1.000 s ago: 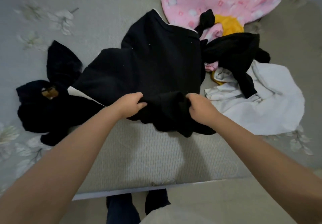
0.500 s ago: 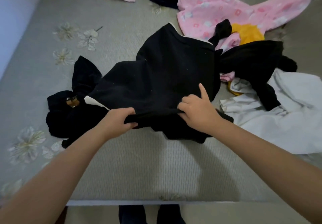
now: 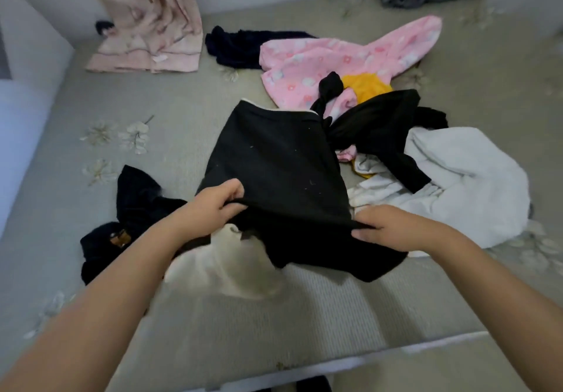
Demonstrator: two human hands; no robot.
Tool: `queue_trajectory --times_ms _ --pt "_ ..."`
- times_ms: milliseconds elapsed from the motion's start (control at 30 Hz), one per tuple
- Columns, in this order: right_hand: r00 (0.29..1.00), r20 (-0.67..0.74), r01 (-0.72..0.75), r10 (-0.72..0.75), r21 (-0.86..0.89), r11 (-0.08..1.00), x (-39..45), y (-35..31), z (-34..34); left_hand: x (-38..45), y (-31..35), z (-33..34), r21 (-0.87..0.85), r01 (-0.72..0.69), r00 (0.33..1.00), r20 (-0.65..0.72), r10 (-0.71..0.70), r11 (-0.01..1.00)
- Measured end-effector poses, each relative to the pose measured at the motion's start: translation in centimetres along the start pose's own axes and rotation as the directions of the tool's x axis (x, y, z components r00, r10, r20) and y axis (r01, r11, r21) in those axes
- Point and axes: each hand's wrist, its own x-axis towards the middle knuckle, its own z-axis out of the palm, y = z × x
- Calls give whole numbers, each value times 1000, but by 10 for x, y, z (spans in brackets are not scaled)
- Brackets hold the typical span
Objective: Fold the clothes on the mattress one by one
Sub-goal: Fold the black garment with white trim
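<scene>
While both hands now lift the black garment (image 3: 280,160), left hand (image 3: 213,205) and right hand (image 3: 393,227) pinching its near hem, bare mattress (image 3: 304,324) lies below.

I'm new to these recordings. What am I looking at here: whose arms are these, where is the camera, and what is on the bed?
No machine: a person wears a camera on the head, looking down at two bare arms. The left hand and right hand each grip the near edge of a black garment, lifting it off the grey mattress. Other clothes lie around unfolded: a pink flowered piece, a white one, something yellow, and another dark bundle to the left.
</scene>
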Motion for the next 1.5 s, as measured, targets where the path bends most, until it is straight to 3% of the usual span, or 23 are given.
queue_trajectory --times_ms 67,133,267,367,467,533,600,667,733,800,900,1000,1067,1167,1233,1300,1400,1500 --pt "992 98 -95 74 235 967 -14 -3 -16 7 24 -24 116 -27 992 127 12 993" --pt "987 135 -132 85 389 912 -24 -7 -25 22 44 -35 253 -74 989 145 38 965" --pt "975 182 -201 127 489 848 -37 -2 -22 59 61 -19 581 -122 992 99 78 805" --pt "949 257 -291 181 501 815 -48 15 -10 81 60 22 627 -120 993 86 85 770" --pt "923 236 -377 303 407 832 -50 33 3 88 54 63 532 -50 988 150 -36 845" --pt "908 166 -414 385 217 884 -43 43 14 86 42 86 335 83 970 190 -154 938" --pt "891 33 -450 453 -77 890 -31 51 33 75 24 106 148 204 948 216 -233 968" --pt "876 -149 -481 458 -211 851 -16 55 54 62 4 118 65 251 930 258 -260 966" --pt "890 -212 -443 404 -185 877 -2 57 78 46 -20 124 88 206 925 307 -223 975" --pt "920 -211 -368 331 -174 913 10 56 101 27 -46 130 214 73 931 335 -143 974" --pt "929 -352 -244 109 -368 897 20 51 129 -12 -92 151 485 -217 903 430 -15 847" --pt "913 -376 -57 -160 -505 861 32 47 143 -55 -128 186 692 -321 825 540 -168 646" --pt "903 -358 -15 -236 -576 817 44 42 144 -71 -142 200 751 -310 820 521 -235 584" --pt "907 -244 92 -342 -679 728 67 37 139 -71 -148 208 685 -262 938 346 12 680" --pt "930 -76 196 -359 -723 662 85 39 133 -64 -153 214 662 -315 948 258 188 680" --pt "937 53 259 -345 -770 584 97 38 129 -60 -155 218 630 -311 950 203 236 711" --pt "879 286 438 -382 -800 409 105 33 134 -56 -154 217 485 -269 963 159 218 832" --pt "813 539 581 -220 -778 240 106 24 145 -53 -159 200 337 -42 990 140 -6 940"
